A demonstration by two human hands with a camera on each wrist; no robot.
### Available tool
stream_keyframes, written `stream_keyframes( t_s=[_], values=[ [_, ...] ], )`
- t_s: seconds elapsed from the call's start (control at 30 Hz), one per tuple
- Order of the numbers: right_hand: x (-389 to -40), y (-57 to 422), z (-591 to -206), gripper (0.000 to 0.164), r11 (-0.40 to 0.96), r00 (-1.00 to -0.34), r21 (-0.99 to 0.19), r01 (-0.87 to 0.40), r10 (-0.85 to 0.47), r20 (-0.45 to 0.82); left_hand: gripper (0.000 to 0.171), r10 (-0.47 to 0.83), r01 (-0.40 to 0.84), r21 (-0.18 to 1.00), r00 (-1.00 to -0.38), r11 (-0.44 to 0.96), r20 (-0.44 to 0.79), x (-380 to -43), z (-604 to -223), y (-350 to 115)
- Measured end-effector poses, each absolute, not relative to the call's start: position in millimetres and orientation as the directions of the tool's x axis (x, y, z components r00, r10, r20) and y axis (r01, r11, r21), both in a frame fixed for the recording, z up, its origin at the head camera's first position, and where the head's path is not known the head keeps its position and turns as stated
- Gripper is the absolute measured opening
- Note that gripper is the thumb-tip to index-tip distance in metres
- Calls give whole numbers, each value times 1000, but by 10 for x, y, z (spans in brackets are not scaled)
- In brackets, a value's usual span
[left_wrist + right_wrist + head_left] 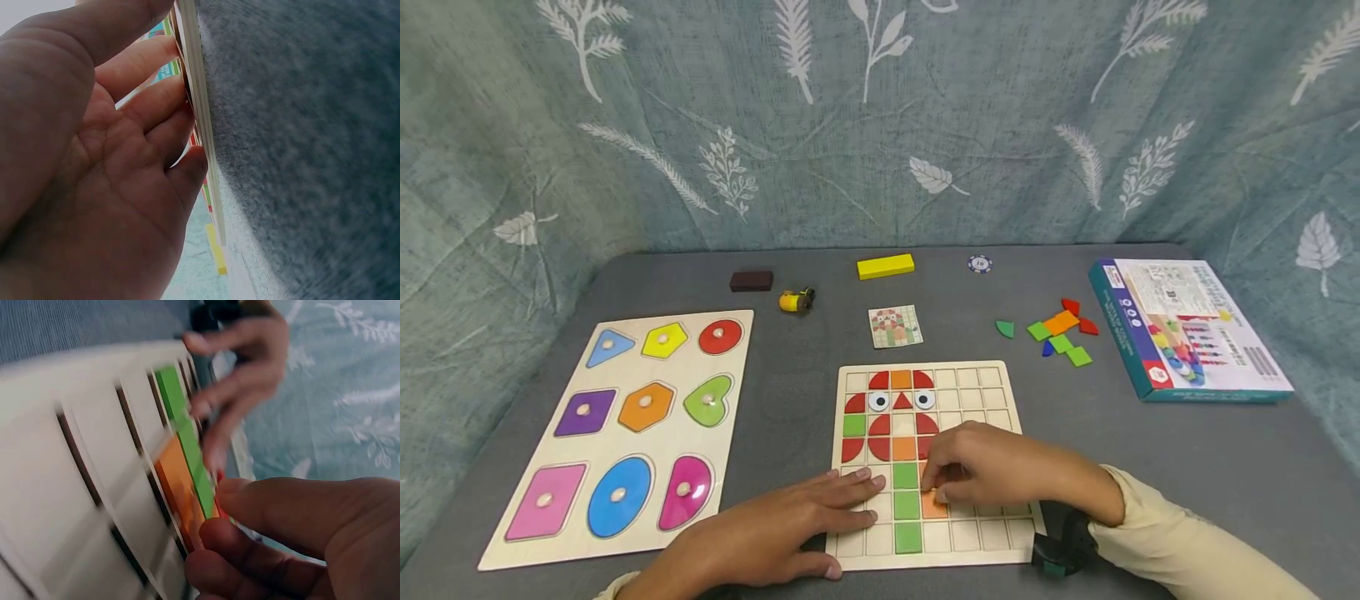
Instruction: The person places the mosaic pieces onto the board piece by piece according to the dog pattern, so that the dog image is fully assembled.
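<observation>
A wooden grid board point(988, 533) holds red, orange and green tiles and two round eye pieces. My right hand point(973, 468) is over its lower middle, thumb and curled fingertips pinched together at an orange square tile point(176, 481), partly hidden by the fingers. Another bit of orange shows at the upper edge of those fingertips. A column of green tiles point(907, 505) runs just left of them. My left hand point(797, 521) rests with fingers outstretched on the board's lower left part, thumb by its near edge.
Left stands a shape puzzle board point(737, 367) with knobbed pieces. Behind the grid lie a picture card point(895, 327), a yellow block point(885, 267), a dark block point(751, 281), a small yellow toy point(795, 301) and a chip point(979, 264). Loose tiles point(1062, 322) and a box point(1195, 333) are right.
</observation>
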State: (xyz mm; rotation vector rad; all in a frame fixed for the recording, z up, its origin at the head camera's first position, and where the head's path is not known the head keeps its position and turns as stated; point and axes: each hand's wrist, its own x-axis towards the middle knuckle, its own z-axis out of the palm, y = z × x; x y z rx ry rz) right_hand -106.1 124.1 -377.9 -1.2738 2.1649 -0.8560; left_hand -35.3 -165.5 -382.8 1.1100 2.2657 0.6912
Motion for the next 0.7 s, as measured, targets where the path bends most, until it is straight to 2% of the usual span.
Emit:
stream_keyframes(
  t_s=[0.2,0.4,0.7],
  values=[
    [-1326,1401,-3737,11,375,-544,-731,-570,-839,-6,57,809,546,632,-538,550,-239,-351,-3826,-1650],
    [-1596,1595,-3726,13,444,-660,-702,-556,-750,49,56,803,535,634,-539,559,-253,-343,-3822,-1647],
    [-1846,1779,-3826,14,569,-776,-660,-490,-630,32,57,809,551,627,-537,551,-239,-340,-3818,-1643]
  ],
)
